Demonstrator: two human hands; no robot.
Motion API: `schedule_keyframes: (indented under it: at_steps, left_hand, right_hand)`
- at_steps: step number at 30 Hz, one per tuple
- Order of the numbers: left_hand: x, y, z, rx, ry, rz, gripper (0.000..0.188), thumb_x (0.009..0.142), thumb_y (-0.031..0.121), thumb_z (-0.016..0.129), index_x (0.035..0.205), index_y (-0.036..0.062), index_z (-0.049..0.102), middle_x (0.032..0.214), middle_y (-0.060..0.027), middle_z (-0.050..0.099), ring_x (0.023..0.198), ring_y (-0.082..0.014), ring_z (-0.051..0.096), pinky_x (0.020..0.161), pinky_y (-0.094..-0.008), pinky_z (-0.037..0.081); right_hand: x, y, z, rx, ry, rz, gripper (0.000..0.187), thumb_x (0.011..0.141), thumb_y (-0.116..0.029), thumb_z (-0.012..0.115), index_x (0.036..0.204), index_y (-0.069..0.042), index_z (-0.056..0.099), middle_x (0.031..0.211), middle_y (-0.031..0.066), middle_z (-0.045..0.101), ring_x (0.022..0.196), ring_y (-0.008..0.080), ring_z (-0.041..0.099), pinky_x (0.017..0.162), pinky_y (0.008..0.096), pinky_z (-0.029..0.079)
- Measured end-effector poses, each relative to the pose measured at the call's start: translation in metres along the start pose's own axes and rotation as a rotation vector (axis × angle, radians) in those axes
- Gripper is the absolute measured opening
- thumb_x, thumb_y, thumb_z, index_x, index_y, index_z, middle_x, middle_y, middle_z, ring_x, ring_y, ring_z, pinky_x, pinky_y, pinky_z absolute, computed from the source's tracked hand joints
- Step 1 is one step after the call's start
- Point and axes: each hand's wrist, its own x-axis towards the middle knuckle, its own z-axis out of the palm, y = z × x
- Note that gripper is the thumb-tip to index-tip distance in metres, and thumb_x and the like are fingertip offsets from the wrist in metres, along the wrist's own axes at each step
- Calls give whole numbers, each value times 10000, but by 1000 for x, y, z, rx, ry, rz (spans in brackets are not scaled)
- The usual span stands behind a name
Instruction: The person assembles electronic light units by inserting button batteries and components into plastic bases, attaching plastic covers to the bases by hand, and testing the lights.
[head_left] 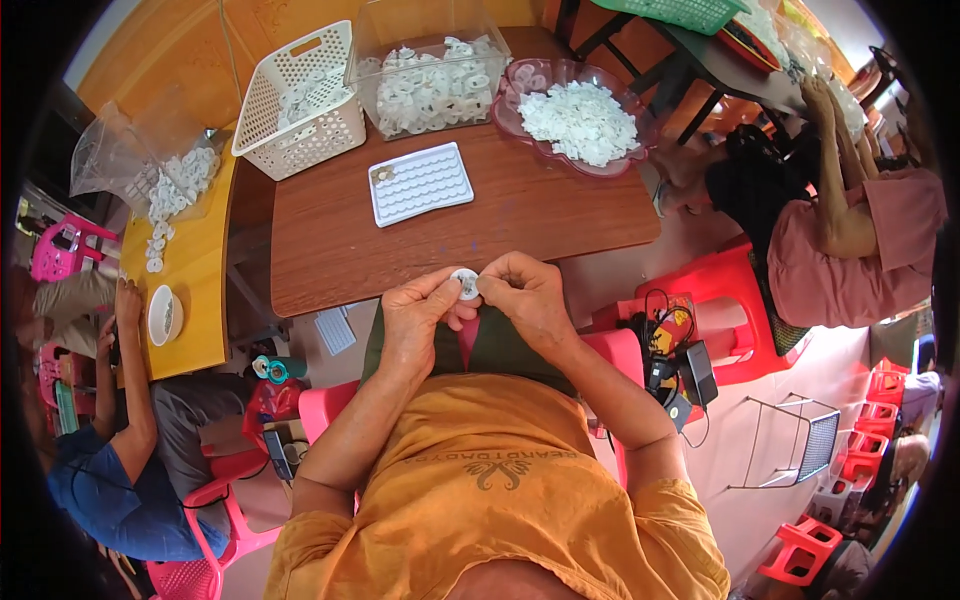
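Note:
My left hand [418,312] pinches a small round white plastic disc [465,281] with darker marks in its middle, just off the table's front edge above my lap. My right hand [530,298] has thumb and forefinger closed at the disc's right rim; anything else between those fingertips is too small to make out. Beyond my hands, a white ridged tray [425,190] lies on the brown table [330,240]. One small brownish piece [383,174] sits in its far left corner.
Along the table's back stand a white perforated basket [300,140], a clear bin [435,90] of white rings, and a pink bowl [510,125] of white pieces. A yellow table [200,330] with a white bowl [165,315] is at left. People sit on both sides.

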Motion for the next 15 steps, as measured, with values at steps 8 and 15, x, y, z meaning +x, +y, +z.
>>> schedule_keyframes:
  at_steps: [8,15]
  left_hand:
    - [20,18,-22,-146,-120,-177,330,892,148,578,1159,-46,563,859,-165,672,666,-183,654,517,-253,494]
    - [40,30,-37,-288,-196,-287,385,899,149,563,1223,-49,502,877,-212,661,687,-231,661,546,-278,503]
  right_hand:
    - [32,-16,4,79,-82,169,106,790,-125,654,759,-29,621,656,-11,568,567,40,480,498,175,350]
    - [61,-13,9,82,-128,194,65,802,-45,613,763,7,610,690,-3,580,620,50,505,539,208,403]
